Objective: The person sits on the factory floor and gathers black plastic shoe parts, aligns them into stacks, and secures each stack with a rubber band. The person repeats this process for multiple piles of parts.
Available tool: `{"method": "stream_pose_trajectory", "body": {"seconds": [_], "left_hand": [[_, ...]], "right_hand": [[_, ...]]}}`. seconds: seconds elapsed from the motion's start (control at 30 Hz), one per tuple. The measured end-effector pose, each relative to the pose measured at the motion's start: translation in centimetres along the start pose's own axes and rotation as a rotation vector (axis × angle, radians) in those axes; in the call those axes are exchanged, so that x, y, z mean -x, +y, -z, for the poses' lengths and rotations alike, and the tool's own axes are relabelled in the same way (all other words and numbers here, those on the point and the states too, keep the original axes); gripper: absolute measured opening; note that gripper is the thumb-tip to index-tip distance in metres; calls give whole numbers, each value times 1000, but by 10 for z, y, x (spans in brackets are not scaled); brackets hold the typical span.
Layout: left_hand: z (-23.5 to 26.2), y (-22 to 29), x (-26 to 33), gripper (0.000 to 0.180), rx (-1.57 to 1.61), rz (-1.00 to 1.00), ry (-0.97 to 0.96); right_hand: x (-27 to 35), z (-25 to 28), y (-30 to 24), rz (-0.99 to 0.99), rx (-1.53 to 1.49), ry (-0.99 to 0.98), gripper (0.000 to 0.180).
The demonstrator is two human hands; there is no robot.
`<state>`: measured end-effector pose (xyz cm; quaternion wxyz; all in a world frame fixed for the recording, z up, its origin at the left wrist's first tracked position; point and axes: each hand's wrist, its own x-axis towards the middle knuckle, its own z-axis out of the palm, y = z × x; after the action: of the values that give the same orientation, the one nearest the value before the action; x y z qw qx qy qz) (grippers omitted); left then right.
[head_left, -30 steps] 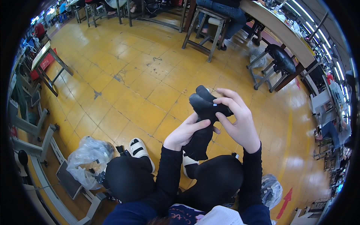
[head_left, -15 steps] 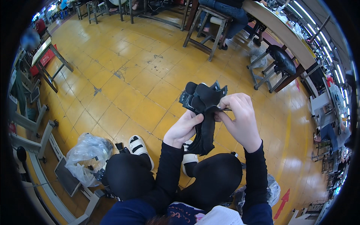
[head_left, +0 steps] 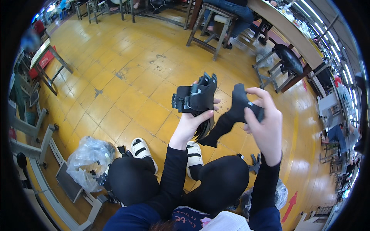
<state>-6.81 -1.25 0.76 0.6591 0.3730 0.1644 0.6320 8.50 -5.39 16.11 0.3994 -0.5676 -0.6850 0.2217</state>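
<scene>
Down on a yellow tiled floor (head_left: 138,96) that fills most of the view, lots going on. Upper right there's a long brown wooden-topped counter (head_left: 287,30), with a worn wooden four-legged stool (head_left: 217,32) near it, someone in jeans sitting on that. A crumpled clear plastic bag (head_left: 86,159) sits beside the person's left knee, and two cream strappy sandals (head_left: 142,150) are on their feet.

Now the hands: the left hand (head_left: 189,125) is gripping a bunched stack of black fabric pieces (head_left: 202,98), thumb across the front, out in front of the knees. The right hand (head_left: 268,121) is pinching a single black forked fabric piece (head_left: 238,106) between thumb and fingers, just right of the stack. Its tail slants down toward the left wrist; can't tell if it touches the stack. Tiniest bit: a small pale tag (head_left: 250,103) on that single piece.
</scene>
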Motion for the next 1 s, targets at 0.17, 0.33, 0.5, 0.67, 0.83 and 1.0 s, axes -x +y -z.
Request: {"method": "stream_pose_trajectory", "body": {"seconds": [0.17, 0.33, 0.5, 0.67, 0.83, 1.0], "left_hand": [[-25, -8, 2, 97, -170, -5, -84], [-27, -13, 2, 97, -135, 57, -49], [-19, -9, 0, 102, -166, -37, 13], [-10, -12, 2, 110, -354, -191, -32], [-1, -10, 6, 95, -606, 18, -116], [18, -5, 24, 41, -729, 290, -279]], "right_hand": [[-7, -29, 25, 155, 33, -61, 32], [-5, -34, 29, 114, -4, -149, 41], [-3, -23, 36, 394, 57, -369, 69], [-7, -36, 44, 573, 307, -308, 88], [-7, -42, 46, 705, 597, -195, 96], [-18, -44, 69, 761, 365, -150, 83]]}}
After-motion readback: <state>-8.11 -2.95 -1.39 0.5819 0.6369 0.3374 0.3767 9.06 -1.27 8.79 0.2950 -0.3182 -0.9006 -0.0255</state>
